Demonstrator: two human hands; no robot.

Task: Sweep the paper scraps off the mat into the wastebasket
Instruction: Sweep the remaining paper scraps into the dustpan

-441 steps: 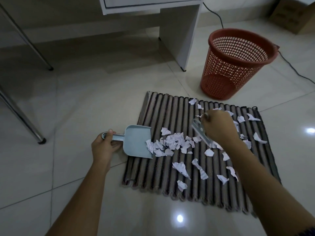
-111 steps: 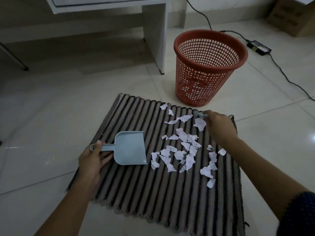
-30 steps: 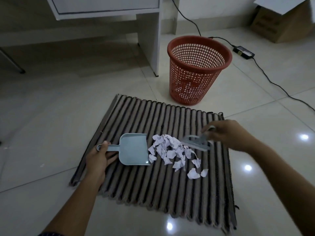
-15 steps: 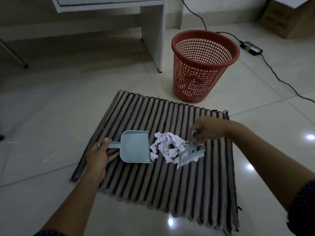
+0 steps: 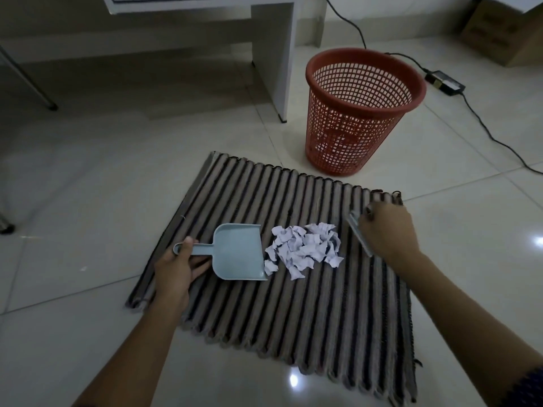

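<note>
Both hands are closed on tools as I watch from the head camera. The left hand (image 5: 176, 271) grips the handle of the dustpan (image 5: 238, 252), thumb on top, holding the pan flat on the mat (image 5: 293, 312) with its open lip turned to the right. The right hand (image 5: 388, 232) is curled around a small brush (image 5: 358, 236), which shows as a blurred grey bar just left of the knuckles, near the mat's far right corner; I cannot tell whether its bristles touch the mat.

The scraps (image 5: 305, 248) lie in one tight heap on the mat between the two tools, the leftmost pieces touching the pan's lip, the rightmost just short of the brush. The pan itself looks bare inside.

The basket (image 5: 364, 80) stands upright on the tile floor (image 5: 88, 186) just beyond the mat's far edge, apart from it. A white desk leg (image 5: 282, 54) stands to its left, a cable (image 5: 482, 124) with a black adapter (image 5: 445, 83) runs to its right, and a cardboard box (image 5: 505, 33) sits in the far right corner.
</note>
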